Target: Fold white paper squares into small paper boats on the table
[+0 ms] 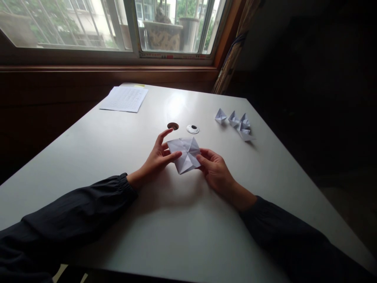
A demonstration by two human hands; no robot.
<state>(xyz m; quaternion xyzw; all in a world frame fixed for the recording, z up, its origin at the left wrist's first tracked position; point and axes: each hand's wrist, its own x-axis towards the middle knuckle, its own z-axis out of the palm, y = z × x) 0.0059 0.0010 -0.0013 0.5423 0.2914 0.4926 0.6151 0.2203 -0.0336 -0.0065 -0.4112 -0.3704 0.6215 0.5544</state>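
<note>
A folded square of white paper (187,156), creased from its centre out to the edges, is held above the table between both hands. My left hand (161,156) pinches its left side, thumb on top and fingers behind; the index finger is raised off the paper. On the right edge, my right hand (215,167) grips the paper between thumb and fingers. The fingers under the paper are partly hidden. To the right on the table stand several small folded paper pieces, one apart (220,115) and a cluster (243,124) beside it.
The white table (182,232) stretches to a window (176,27). A stack of paper sheets (125,99) lies at the back left. Beyond my hands are a round hole (173,126) in the tabletop and a round cover (193,129). A curtain (232,59) hangs at the back right.
</note>
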